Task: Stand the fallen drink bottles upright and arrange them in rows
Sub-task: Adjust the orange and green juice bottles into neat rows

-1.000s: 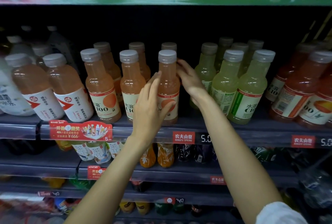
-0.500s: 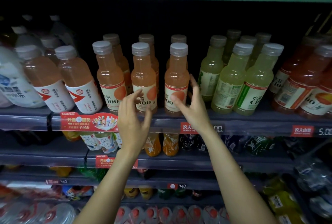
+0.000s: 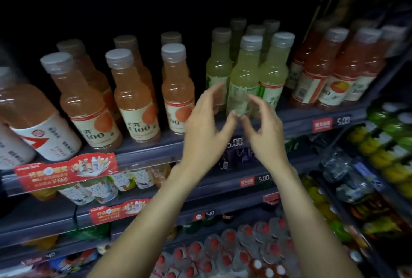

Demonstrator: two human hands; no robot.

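Orange drink bottles [image 3: 133, 99] stand upright in rows on the upper shelf [image 3: 145, 151]. To their right stand pale green bottles, and the front one [image 3: 244, 72] tilts slightly. My left hand [image 3: 207, 123] and my right hand [image 3: 266, 130] hover just in front of its label, fingers spread and loosely curved, thumbs nearly meeting. Neither hand holds a bottle. More green bottles [image 3: 275, 68] stand beside and behind it. The image is blurred by motion.
Red-orange bottles [image 3: 318, 77] fill the shelf's right end, and larger white-labelled bottles [image 3: 38, 126] its left. Price tags [image 3: 322, 124] and a red promo strip [image 3: 64, 170] line the shelf edges. Lower shelves hold tea bottles, water bottles [image 3: 223, 253] and yellow-green drinks [image 3: 383, 157].
Both hands have left the orange bottles and moved right to the front green bottle. The view has swung right and closer to the shelf.
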